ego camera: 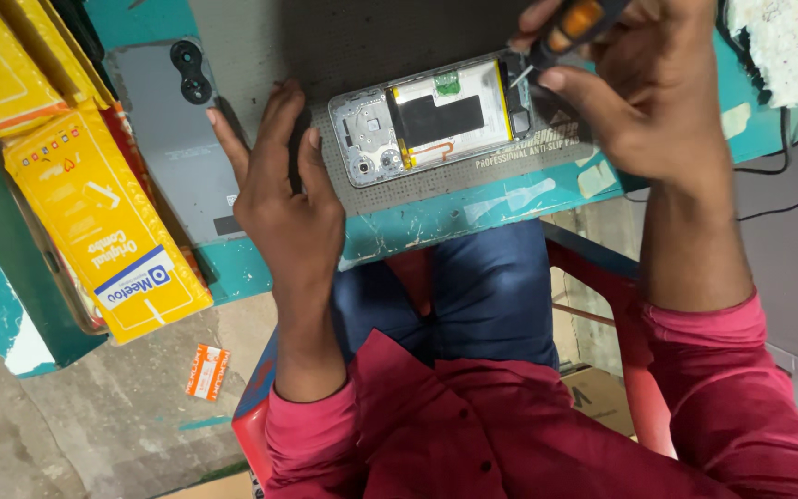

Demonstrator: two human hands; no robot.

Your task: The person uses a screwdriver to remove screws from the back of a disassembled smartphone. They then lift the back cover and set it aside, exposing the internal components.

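Lying between hands (288,199), opened phone (436,120), seemingly.

Matt grey mat (436,185), glossy yellow cardboard box (103,222), worn teal-painted table (473,208).

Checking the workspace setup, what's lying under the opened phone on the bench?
The opened phone lies on a grey perforated mat, on the teal bench. The mat beneath the phone is covered.

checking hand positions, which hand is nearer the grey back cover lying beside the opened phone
Left. The left hand rests right beside the grey back cover; the right hand, holding a screwdriver, is across the opened phone.
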